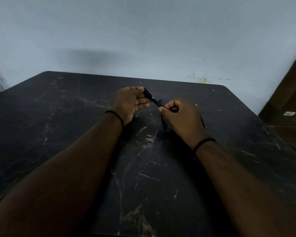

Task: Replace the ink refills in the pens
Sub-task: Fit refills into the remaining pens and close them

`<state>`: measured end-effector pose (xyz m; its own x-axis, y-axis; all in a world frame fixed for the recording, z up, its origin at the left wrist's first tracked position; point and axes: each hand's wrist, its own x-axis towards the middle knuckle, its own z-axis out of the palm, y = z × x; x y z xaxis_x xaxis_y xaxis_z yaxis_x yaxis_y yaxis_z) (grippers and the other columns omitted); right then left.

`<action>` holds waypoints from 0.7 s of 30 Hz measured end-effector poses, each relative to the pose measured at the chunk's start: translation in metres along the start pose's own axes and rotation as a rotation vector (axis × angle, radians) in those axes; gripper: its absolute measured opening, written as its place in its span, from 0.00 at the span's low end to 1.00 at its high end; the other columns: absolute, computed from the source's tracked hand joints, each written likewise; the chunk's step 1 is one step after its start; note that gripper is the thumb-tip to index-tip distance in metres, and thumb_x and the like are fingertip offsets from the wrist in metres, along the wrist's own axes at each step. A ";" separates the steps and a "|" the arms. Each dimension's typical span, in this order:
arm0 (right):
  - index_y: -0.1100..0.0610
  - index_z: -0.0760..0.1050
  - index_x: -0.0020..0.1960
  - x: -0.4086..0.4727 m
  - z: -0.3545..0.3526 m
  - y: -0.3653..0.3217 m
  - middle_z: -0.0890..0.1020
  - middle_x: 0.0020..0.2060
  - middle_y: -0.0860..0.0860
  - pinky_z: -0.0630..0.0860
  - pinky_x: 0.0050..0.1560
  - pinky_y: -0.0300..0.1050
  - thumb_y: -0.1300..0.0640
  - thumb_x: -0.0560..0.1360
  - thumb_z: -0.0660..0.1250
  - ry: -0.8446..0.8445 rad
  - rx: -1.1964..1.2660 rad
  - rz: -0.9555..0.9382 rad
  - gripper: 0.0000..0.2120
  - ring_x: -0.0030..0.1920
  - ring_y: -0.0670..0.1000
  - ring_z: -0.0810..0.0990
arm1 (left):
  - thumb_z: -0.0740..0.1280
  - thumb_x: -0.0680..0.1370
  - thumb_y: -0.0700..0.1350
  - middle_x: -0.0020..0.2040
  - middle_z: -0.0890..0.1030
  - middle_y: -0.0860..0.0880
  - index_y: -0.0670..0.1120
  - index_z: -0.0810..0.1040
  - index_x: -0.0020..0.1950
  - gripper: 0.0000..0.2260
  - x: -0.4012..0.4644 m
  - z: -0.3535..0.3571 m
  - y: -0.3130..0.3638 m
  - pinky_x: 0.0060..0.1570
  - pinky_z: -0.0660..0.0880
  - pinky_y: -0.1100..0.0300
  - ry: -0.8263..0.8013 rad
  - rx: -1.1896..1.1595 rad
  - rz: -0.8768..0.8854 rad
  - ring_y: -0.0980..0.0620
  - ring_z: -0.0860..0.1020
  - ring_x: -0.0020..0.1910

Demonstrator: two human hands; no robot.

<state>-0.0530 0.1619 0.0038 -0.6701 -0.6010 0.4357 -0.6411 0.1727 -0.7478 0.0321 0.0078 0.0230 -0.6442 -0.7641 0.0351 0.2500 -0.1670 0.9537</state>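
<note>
A black pen (153,99) with a thin blue band is held between both hands above the dark marbled table (75,134). My left hand (132,103) pinches its upper, thicker end with the fingertips, palm turned up. My right hand (179,118) is closed around its lower end. A second dark pen part (164,123) pokes out below my right hand near the table. Another pen (203,123), dark with some blue, shows just past the right edge of my right hand; most of it is hidden.
A pale wall (143,40) stands right behind the table's far edge. A brown wooden panel (287,103) rises at the right, past the table's corner. A small dark piece (160,100) lies on the table behind the pen.
</note>
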 end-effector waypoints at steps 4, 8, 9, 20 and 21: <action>0.51 0.79 0.39 0.000 0.000 0.000 0.81 0.30 0.44 0.68 0.28 0.27 0.50 0.74 0.73 0.002 0.010 0.000 0.07 0.29 0.38 0.78 | 0.62 0.82 0.39 0.45 0.84 0.40 0.38 0.75 0.56 0.06 -0.001 0.002 0.000 0.35 0.81 0.58 -0.019 0.022 0.000 0.48 0.85 0.38; 0.49 0.78 0.38 0.001 0.001 0.001 0.80 0.29 0.44 0.66 0.26 0.27 0.50 0.74 0.73 0.009 0.015 -0.005 0.08 0.29 0.36 0.77 | 0.63 0.81 0.40 0.41 0.85 0.42 0.40 0.75 0.51 0.04 -0.002 0.002 -0.001 0.34 0.81 0.58 -0.059 0.060 0.002 0.45 0.86 0.41; 0.48 0.77 0.38 0.002 0.001 0.001 0.80 0.29 0.43 0.65 0.26 0.27 0.50 0.73 0.73 0.019 0.007 -0.003 0.08 0.28 0.35 0.76 | 0.63 0.81 0.40 0.40 0.86 0.43 0.41 0.75 0.50 0.04 -0.003 0.002 -0.001 0.33 0.80 0.58 -0.078 0.068 0.001 0.45 0.86 0.41; 0.47 0.76 0.36 0.005 0.002 0.006 0.78 0.29 0.41 0.66 0.30 0.32 0.51 0.71 0.75 0.133 -0.093 -0.031 0.09 0.31 0.38 0.76 | 0.70 0.78 0.43 0.41 0.85 0.38 0.39 0.76 0.49 0.08 -0.006 0.005 -0.004 0.28 0.78 0.61 -0.127 0.164 0.051 0.46 0.85 0.37; 0.48 0.76 0.36 0.005 0.003 0.005 0.78 0.29 0.41 0.66 0.29 0.33 0.51 0.71 0.75 0.137 -0.089 -0.028 0.09 0.30 0.38 0.76 | 0.70 0.78 0.43 0.41 0.85 0.37 0.38 0.76 0.48 0.08 -0.007 0.006 -0.004 0.28 0.78 0.61 -0.125 0.166 0.054 0.46 0.85 0.36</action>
<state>-0.0582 0.1575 0.0010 -0.6920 -0.4959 0.5247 -0.6870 0.2291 -0.6895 0.0313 0.0171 0.0206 -0.7199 -0.6845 0.1148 0.1713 -0.0149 0.9851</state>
